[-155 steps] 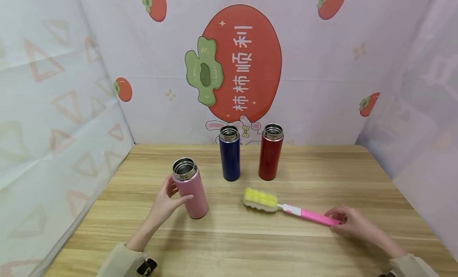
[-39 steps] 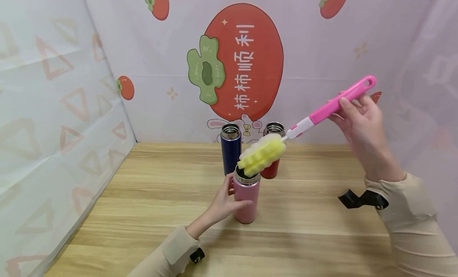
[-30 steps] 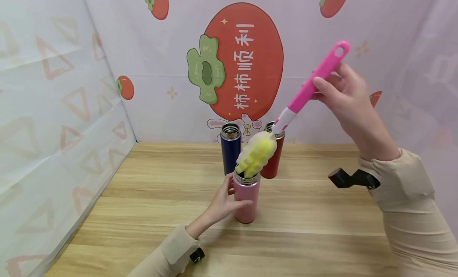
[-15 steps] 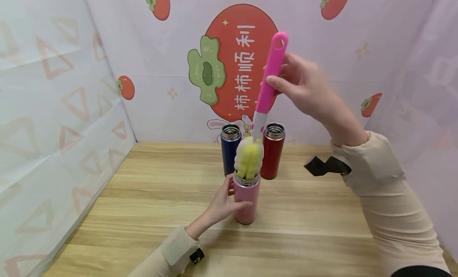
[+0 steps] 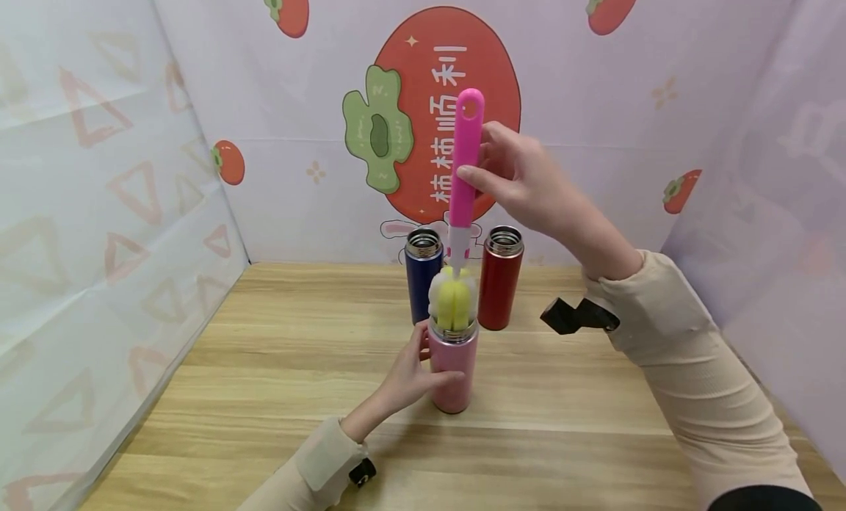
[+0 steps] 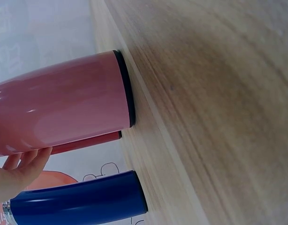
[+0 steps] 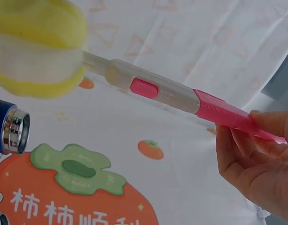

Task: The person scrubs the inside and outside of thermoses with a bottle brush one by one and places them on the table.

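The pink bottle (image 5: 454,364) stands upright and lidless on the table, and my left hand (image 5: 408,379) grips its side with thumb and fingers. Above it my right hand (image 5: 522,175) pinches the pink handle of a bottle brush (image 5: 466,140), held nearly vertical. The yellow and white sponge head (image 5: 453,299) has its lower end inside the bottle's mouth, while most of it bulges above the steel rim. In the right wrist view the thumb and fingers (image 7: 270,123) hold the handle below its white section. The left wrist view shows the bottle's black base (image 6: 125,89) on the wood.
A blue bottle (image 5: 423,276) and a red bottle (image 5: 500,280), both lidless, stand upright behind the pink one. Partly hidden, the blue one sits just behind my left hand. A printed cloth (image 5: 297,225) hangs along the back edge of the wooden table (image 5: 264,349).
The brush came off the table in my right hand, swung upright over the pink bottle, and its sponge tip has gone lower into the mouth. Earlier, my left hand brought the bottle rightward.
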`<state>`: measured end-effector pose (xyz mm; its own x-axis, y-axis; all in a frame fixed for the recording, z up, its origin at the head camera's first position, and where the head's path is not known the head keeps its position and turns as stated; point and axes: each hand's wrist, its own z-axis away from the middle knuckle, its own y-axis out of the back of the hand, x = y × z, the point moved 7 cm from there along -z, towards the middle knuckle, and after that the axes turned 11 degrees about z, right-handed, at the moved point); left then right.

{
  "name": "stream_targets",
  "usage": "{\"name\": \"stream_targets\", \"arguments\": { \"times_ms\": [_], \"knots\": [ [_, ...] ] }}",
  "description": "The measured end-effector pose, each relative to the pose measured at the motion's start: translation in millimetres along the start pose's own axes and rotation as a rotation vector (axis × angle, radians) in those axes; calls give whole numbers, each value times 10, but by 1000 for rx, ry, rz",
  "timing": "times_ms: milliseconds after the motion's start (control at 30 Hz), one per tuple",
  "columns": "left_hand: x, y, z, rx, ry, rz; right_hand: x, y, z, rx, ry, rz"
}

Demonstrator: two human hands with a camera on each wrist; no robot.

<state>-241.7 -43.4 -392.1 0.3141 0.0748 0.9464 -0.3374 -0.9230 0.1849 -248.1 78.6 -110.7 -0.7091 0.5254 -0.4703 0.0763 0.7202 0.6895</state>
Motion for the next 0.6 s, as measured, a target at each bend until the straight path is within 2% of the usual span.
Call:
{"name": "stream_targets", "arguments": {
  "times_ms": [167, 300, 500, 600],
  "knots": [
    [7, 4, 0, -3, -1, -4, 37, -27, 32, -3, 9, 3],
    [23, 6, 1, -4, -18, -5, 81, -127, 59, -44, -2, -28],
    [4, 4, 9, -4, 8, -6, 147, -202, 137, -66, -29, -73],
    [-1, 14, 14, 1, 15, -1, 160, -229, 164, -76, -22, -55]
  ]
}}
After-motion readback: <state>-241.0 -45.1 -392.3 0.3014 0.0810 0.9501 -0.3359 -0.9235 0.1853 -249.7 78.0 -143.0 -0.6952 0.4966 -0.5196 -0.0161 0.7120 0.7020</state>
